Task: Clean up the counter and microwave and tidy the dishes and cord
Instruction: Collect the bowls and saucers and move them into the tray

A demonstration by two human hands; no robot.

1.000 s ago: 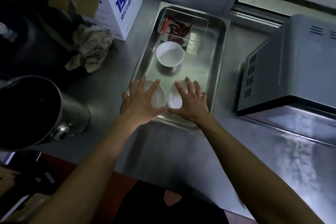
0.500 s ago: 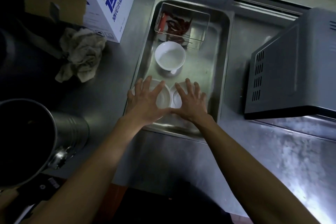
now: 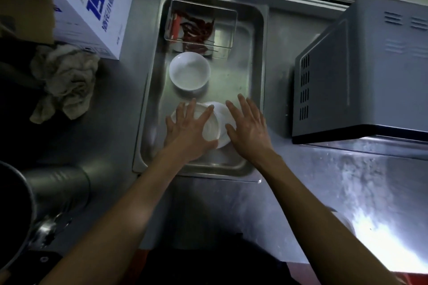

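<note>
**Two flat hands on the small white dishes in the steel tray**

Covering much of the two small white dishes point(image 3: 216, 122) at the tray's 6 o'clock end, both hands lie with fingers straight and spread. The left hand point(image 3: 188, 131) rests on the left dish, the right hand point(image 3: 249, 128) on the right one; the dishes overlap under the palms, and which sits on top is hard to make out. Neither hand curls round anything.

The steel tray point(image 3: 257, 90) sits on the metal counter point(image 3: 231, 210). At the tray's centre stands a white bowl point(image 3: 189, 70), apart from the hands. At its 12 o'clock end a clear box point(image 3: 228, 30) holds dried red chillies point(image 3: 196, 30); glare blurs its walls.

At 3 o'clock the grey microwave point(image 3: 361, 71) runs off the frame's right edge, its door side hidden. At 10 o'clock a crumpled rag point(image 3: 66, 81) lies just beside a white carton point(image 3: 97, 9) printed with large blue digits, seemingly "1998", cut off at the top; the smaller print below is illegible. At 8 o'clock a metal pot point(image 3: 58, 190) is cropped and in deep shadow. No cord can be made out.
</note>
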